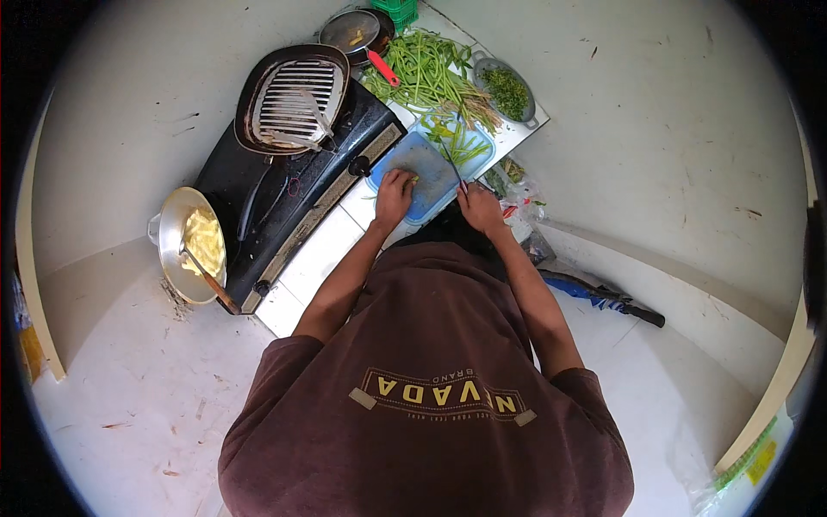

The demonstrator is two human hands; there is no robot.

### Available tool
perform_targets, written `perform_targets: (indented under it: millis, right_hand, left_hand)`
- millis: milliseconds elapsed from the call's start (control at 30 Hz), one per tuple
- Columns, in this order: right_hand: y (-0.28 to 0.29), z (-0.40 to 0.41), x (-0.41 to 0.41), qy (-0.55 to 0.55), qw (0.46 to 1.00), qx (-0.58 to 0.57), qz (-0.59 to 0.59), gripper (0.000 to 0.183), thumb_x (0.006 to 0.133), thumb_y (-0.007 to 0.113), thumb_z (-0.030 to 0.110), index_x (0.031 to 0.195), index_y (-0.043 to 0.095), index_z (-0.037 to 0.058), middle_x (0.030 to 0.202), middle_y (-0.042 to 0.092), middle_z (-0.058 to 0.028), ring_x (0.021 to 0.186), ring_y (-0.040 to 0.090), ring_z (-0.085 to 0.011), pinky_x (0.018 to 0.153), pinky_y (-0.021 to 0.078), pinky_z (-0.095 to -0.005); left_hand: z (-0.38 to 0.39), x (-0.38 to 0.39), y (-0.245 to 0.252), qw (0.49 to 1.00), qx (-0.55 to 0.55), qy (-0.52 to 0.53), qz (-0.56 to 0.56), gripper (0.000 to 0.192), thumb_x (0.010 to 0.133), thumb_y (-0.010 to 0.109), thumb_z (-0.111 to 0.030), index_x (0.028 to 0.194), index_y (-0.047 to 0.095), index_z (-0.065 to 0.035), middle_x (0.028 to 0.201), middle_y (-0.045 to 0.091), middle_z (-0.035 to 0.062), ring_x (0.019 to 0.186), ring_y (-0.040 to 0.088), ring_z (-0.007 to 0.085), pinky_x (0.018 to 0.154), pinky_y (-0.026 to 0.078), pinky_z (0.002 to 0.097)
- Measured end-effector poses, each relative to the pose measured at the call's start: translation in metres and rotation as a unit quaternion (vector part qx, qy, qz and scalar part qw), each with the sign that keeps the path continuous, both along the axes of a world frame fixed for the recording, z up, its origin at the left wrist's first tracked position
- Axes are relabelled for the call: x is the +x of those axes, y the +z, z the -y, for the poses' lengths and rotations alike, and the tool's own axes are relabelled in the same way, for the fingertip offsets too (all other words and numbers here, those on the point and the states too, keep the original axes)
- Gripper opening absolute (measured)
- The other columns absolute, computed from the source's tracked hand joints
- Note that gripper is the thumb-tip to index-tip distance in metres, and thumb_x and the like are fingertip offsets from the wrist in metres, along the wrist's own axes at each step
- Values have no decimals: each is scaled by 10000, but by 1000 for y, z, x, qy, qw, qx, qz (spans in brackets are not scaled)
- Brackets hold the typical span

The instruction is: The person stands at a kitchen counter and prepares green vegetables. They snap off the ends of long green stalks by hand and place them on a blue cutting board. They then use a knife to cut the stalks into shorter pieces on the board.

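My right hand [479,205] grips a knife [452,165] by its handle, with the blade pointing away from me over the right edge of a blue cutting board [423,169]. On the board's left part rests my left hand [395,194], its fingers bent around a small piece of green vegetable [415,179]. Cut green stems [466,150] lie in a light blue tray [489,158] beyond the board. Behind them, a large heap of leafy green stems with roots [426,71] spreads over the white tiled counter.
A black gas stove [284,213] on the left carries a grill pan [294,97] with tongs. A metal wok [169,213] holds yellowish food and a wooden-handled utensil. At the back are a red-handled strainer [349,31], a green basket [397,10] and a grey pot of chopped greens [504,94].
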State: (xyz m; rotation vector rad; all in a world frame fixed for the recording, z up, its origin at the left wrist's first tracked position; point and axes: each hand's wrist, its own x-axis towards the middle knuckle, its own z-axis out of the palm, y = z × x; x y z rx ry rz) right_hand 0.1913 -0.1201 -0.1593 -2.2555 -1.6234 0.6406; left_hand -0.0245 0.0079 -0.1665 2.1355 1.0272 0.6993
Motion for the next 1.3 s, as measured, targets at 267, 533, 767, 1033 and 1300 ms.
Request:
perform_targets:
  millis: [267,533,767,1033,1300]
  right_hand:
    - [19,7,-27,40,996,-53,-66,466,1080,472,442,1064,608,-3,782,697,-293,767,701,-508,721,559,-607]
    - [12,11,-27,44,995,-73,-52,474,1079,478,446,1076,595,-13,764,688,-297,725,691,-505,685,558,-607]
    - [5,13,-28,39,995,-64,-58,489,1080,474,450,1103,616,-18,790,700,-286,738,697,-503,709,567,-607]
    - [9,13,-25,49,994,-73,-67,489,1083,469,450,1119,590,-23,782,688,-312,735,683,-525,699,554,-619]
    - [6,8,-22,45,994,-73,-60,481,1077,480,447,1089,612,-15,810,700,-297,782,697,-510,744,563,-604]
  left_hand:
    - [-3,37,-11,988,-143,15,56,295,899,740,-1,1151,587,-9,1012,685,169,955,686,338,860,545,440]
    - [-3,13,2,997,-74,-18,24,363,864,808,-71,1163,611,-12,1079,677,161,1004,684,336,901,550,436]
    - [0,-55,13,999,-15,-18,-40,369,841,833,-125,1169,689,-36,1136,682,144,1104,650,340,972,523,423]
    - [6,-52,13,1000,-10,-6,-25,160,906,738,-59,1061,744,-21,1088,685,134,1059,644,333,945,515,424]
    - [0,-39,7,999,-8,-35,-12,123,916,708,-42,1031,747,-25,1006,677,138,1010,663,345,899,527,419]
